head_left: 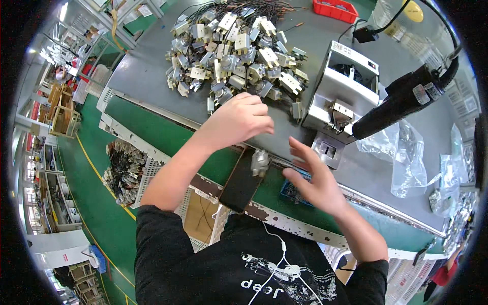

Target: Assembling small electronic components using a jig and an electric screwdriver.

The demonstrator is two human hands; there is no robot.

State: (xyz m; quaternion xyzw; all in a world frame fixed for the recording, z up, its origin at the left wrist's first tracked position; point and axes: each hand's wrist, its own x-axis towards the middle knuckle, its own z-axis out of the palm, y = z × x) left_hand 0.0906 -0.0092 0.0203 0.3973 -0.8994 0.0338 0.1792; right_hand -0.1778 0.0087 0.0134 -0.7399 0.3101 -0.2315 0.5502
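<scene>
My left hand [241,121] is held over the table's near edge, just in front of a heap of small metal-and-white parts [239,51] with dark wires. Its fingers are curled in and hide whatever they may hold. My right hand [317,180] is open, fingers apart and slightly blurred, above a small blue tray [287,190] of little pieces. Between my hands, a loose silvery part [260,161] appears over the upper end of a dark phone [238,185]. One part [297,110] stands apart from the heap, beside the metal bench machine.
The metal bench machine [339,91] stands right of the heap, with a thick black cylindrical tool [399,104] angled towards it. Clear plastic bags [406,157] lie at the right. A red bin [335,10] sits at the back. More wired parts [126,173] are piled at lower left.
</scene>
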